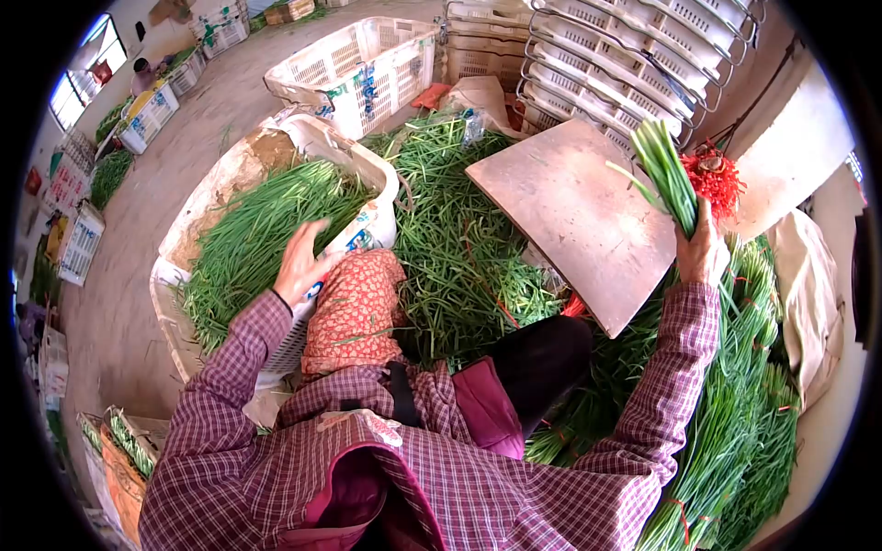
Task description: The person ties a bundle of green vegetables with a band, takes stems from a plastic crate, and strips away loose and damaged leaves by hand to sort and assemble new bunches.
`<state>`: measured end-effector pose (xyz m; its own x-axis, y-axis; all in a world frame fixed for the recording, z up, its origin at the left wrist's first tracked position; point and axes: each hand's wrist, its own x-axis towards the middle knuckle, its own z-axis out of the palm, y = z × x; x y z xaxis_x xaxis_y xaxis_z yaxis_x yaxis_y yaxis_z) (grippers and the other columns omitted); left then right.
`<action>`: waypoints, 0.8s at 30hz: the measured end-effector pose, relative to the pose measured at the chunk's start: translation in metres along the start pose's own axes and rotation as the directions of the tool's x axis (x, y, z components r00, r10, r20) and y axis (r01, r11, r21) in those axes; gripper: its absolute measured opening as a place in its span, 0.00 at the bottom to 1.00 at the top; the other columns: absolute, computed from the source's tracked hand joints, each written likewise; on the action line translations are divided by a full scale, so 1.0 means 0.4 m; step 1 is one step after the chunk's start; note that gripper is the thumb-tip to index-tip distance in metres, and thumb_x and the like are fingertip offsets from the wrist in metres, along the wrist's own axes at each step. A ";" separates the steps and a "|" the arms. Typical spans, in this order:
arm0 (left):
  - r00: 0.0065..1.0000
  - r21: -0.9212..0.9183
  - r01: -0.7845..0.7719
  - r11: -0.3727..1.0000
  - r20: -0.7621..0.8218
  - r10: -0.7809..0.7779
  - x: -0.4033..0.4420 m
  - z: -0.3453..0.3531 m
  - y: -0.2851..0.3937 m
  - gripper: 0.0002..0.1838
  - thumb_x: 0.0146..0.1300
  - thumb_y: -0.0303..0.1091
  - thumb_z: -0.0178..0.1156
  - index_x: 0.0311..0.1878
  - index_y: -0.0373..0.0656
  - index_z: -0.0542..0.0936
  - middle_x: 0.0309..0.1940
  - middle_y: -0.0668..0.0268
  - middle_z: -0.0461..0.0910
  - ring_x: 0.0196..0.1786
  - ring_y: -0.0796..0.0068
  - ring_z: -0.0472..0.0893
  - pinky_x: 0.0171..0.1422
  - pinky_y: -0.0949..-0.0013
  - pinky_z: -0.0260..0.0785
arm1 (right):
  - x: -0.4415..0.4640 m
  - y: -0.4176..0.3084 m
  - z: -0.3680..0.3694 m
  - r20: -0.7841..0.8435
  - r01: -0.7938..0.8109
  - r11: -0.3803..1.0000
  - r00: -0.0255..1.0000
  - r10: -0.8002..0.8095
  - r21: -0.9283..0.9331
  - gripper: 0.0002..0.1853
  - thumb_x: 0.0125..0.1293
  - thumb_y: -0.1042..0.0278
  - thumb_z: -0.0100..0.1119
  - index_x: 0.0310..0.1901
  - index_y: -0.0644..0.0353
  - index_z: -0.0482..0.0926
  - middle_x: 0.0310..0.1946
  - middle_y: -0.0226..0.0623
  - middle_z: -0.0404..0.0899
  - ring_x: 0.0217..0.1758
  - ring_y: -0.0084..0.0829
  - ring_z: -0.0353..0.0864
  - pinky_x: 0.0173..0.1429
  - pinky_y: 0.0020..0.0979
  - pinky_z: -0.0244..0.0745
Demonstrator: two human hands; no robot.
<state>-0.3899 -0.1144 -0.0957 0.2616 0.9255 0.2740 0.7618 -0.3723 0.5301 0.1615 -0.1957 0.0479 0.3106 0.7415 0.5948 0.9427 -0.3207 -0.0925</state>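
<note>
1. We see the right hand (704,250) raised, its fingers wrapped firmly around a bunch of green chive-like stalks (667,170), paler ends pointing up and away.
2. The left hand (303,264) we find bare, fingers spread and thumb apart; we cannot tell whether it touches anything.
3. Just beyond the right hand's fingers we notice a cluster of red ties (721,188).
4. Under and beyond the left hand, we see loose greens (257,230) heaped in a white plastic crate (377,220); just beside it, a red floral cloth (349,308) covers the knee.
5. Between the hands we have a tangled pile of greens (450,257) and, nearer the right, a tilted square board (579,216).
6. Below the right hand we see long green bundles (726,395).
7. Farther out, beyond both hands, we see stacked white crates (616,69).
</note>
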 end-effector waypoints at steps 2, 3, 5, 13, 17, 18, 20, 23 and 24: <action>1.000 -0.037 0.001 0.999 0.017 -0.001 -0.056 0.019 0.029 0.27 0.54 0.39 0.66 0.54 0.35 0.74 0.50 0.54 0.74 0.53 0.58 0.75 0.60 0.59 0.65 | -0.022 0.022 0.073 0.067 0.010 1.000 0.998 -0.008 -0.029 0.31 0.50 0.70 0.69 0.57 0.49 0.68 0.41 0.41 0.81 0.42 0.43 0.82 0.43 0.40 0.77; 0.999 -0.047 -0.009 0.999 0.039 0.011 -0.069 0.034 0.069 0.21 0.55 0.35 0.65 0.50 0.35 0.76 0.47 0.56 0.76 0.51 0.61 0.76 0.58 0.61 0.67 | -0.031 0.016 0.104 0.103 0.019 1.000 0.995 -0.017 -0.021 0.31 0.49 0.69 0.70 0.57 0.50 0.68 0.40 0.41 0.81 0.42 0.43 0.82 0.43 0.40 0.77; 0.980 -0.161 -0.009 0.987 0.196 0.041 -0.059 0.094 0.098 0.11 0.59 0.31 0.62 0.44 0.36 0.79 0.39 0.60 0.80 0.43 0.68 0.79 0.50 0.65 0.72 | -0.043 -0.016 0.161 0.121 0.038 0.996 0.992 -0.047 0.075 0.29 0.51 0.67 0.69 0.56 0.49 0.69 0.39 0.41 0.82 0.41 0.43 0.83 0.42 0.42 0.77; 0.753 -0.574 0.646 0.502 0.589 -0.295 0.181 0.496 0.195 0.12 0.64 0.33 0.59 0.45 0.34 0.80 0.32 0.64 0.82 0.26 0.82 0.76 0.25 0.80 0.68 | -0.102 -0.095 0.201 0.172 0.023 0.970 0.983 -0.067 0.244 0.29 0.50 0.69 0.67 0.55 0.48 0.69 0.35 0.43 0.82 0.38 0.46 0.82 0.41 0.42 0.76; 0.694 -0.414 0.717 0.560 0.497 -0.521 0.280 0.635 0.167 0.11 0.61 0.34 0.60 0.40 0.34 0.81 0.26 0.65 0.80 0.19 0.81 0.71 0.19 0.76 0.64 | -0.137 -0.045 0.181 0.263 -0.059 0.979 0.965 0.005 0.197 0.33 0.48 0.70 0.68 0.58 0.49 0.67 0.34 0.45 0.82 0.37 0.48 0.82 0.41 0.43 0.77; 0.665 -0.353 0.742 0.570 0.496 -0.558 0.295 0.662 0.153 0.12 0.61 0.35 0.61 0.39 0.34 0.81 0.25 0.65 0.80 0.18 0.80 0.71 0.19 0.75 0.63 | -0.146 -0.034 0.183 0.248 -0.066 0.976 0.969 0.013 0.209 0.33 0.48 0.71 0.68 0.57 0.50 0.67 0.34 0.46 0.82 0.37 0.48 0.83 0.41 0.42 0.77; 0.641 -0.292 0.760 0.581 0.486 -0.594 0.309 0.701 0.140 0.15 0.57 0.38 0.64 0.37 0.34 0.81 0.23 0.64 0.79 0.18 0.78 0.70 0.19 0.72 0.61 | -0.158 -0.018 0.183 0.247 -0.103 0.959 0.968 0.036 0.263 0.32 0.47 0.73 0.68 0.57 0.51 0.69 0.34 0.46 0.82 0.38 0.48 0.83 0.41 0.42 0.77; 0.568 -0.202 0.802 0.562 0.546 -0.615 0.325 0.731 0.150 0.17 0.57 0.38 0.65 0.42 0.32 0.81 0.29 0.59 0.82 0.25 0.73 0.77 0.32 0.68 0.70 | -0.166 0.004 0.217 0.219 -0.089 0.936 0.976 0.014 0.339 0.33 0.46 0.73 0.68 0.57 0.50 0.69 0.33 0.45 0.81 0.37 0.48 0.83 0.42 0.42 0.78; 0.553 -0.158 0.803 0.574 0.556 -0.620 0.332 0.733 0.158 0.19 0.56 0.40 0.67 0.43 0.32 0.80 0.31 0.58 0.82 0.27 0.72 0.77 0.34 0.68 0.70 | -0.164 0.005 0.224 0.243 -0.107 0.932 0.970 0.021 0.346 0.33 0.45 0.74 0.68 0.57 0.50 0.69 0.33 0.45 0.81 0.37 0.47 0.83 0.41 0.41 0.78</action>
<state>-0.1333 0.0054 -0.2613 0.0016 0.7816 -0.6238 0.5541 0.5186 0.6512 0.1539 -0.1920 -0.0627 0.3505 0.8556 0.3809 0.8879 -0.1742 -0.4257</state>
